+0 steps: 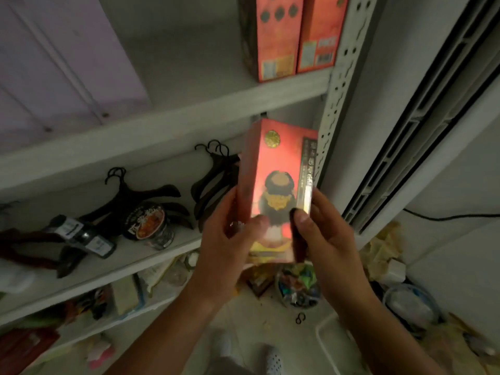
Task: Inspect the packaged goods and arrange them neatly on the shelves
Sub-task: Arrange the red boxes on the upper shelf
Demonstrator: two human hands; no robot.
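Step in hand: inspection. 1 red box (278,182) is being held upright in front of the shelving, just left of the perforated upright post (338,77). It is at the level of the middle shelf (162,255) and not resting on it. Its lower part is being gripped from both sides. The left hand (227,239) is being curled round the left edge with the thumb lying on the printed front. The right hand (324,239) is being curled round the right edge in the same way. The front face is being presented to the camera; its print is blurred and cannot be read.

Judgement: checking is being carried out and placement is not yet done. The next move is being judged as a lift to the upper shelf (189,104), to a place just left of the left shelved box (276,36), which is standing against the right shelved box (319,31) at the far right. Clearance over the shelf edge and a steady 2-handed hold are being called for.

Count: 3 red boxes in all, 1 held and 2 shelved; 2 hands engaged; 2 bunches of black hangers (140,196) on the middle shelf, number per bunch not determinable; 1 round tub (148,220) beside them
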